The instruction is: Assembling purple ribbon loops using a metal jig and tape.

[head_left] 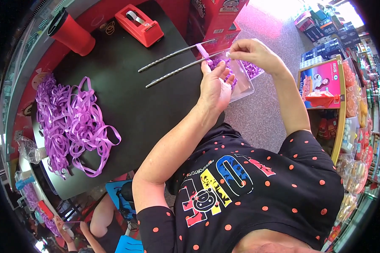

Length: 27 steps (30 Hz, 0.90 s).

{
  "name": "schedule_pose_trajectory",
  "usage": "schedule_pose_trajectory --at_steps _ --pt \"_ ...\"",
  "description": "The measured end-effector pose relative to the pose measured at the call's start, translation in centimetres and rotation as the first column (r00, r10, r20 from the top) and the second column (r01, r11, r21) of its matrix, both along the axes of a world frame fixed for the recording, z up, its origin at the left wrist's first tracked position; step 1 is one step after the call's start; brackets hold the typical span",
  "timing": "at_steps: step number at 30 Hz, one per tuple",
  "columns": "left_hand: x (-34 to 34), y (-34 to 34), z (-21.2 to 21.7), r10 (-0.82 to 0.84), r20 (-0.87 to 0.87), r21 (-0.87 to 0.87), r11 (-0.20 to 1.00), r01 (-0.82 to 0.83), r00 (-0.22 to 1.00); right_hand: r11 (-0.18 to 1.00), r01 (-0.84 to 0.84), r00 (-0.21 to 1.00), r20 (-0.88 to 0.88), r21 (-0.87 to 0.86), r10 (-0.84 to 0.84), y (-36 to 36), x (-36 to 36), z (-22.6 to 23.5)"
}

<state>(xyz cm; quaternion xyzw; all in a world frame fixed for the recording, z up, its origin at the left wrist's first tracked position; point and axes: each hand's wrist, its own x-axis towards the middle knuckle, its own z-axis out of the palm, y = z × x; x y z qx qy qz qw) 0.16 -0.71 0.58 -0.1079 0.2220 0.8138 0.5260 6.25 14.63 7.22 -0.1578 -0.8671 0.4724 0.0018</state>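
Two twisted metal rods (169,78) lie side by side over the black table's edge, with a flat purple ribbon (202,51) wrapped across both. My left hand (217,86) is palm up beneath the nearer rod. Its thumb tip reaches the ribbon there, while its other fingers are loosely curled and apart. Just to the right, my right hand (251,52) is closed in a pinch beside the rods' far ends. A small white piece (228,55) shows at its fingertips. Below both hands, a clear plastic bin (242,92) holds purple ribbon pieces.
A heap of purple ribbon loops (86,126) covers the left of the black table (126,109). At its back stand a red tumbler (78,38) and a red tape dispenser (139,25). Red boxes (217,19) stand beyond. Another person's hand (63,230) shows at lower left.
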Motion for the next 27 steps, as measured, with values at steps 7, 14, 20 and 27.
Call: schedule_pose_trajectory --at_steps 7,14,20,27 --pt "0.1 -0.2 0.0 -0.024 -0.009 0.080 0.996 0.025 1.000 0.950 -0.305 0.949 0.109 0.066 0.297 1.3 -6.3 -0.3" --pt "0.1 -0.3 0.2 -0.017 0.011 0.100 0.995 0.016 1.000 0.908 -0.367 0.914 0.261 0.200 0.312 0.9 -8.0 -0.6" --pt "0.1 -0.2 0.0 -0.027 -0.028 0.071 0.997 0.029 0.999 0.907 -0.312 0.935 0.260 0.283 0.241 0.6 -8.1 -1.2" --pt "0.1 -0.2 0.2 -0.033 -0.038 0.082 0.996 0.037 0.999 0.874 -0.103 0.985 0.169 0.475 0.025 -0.8 -7.2 -1.7"
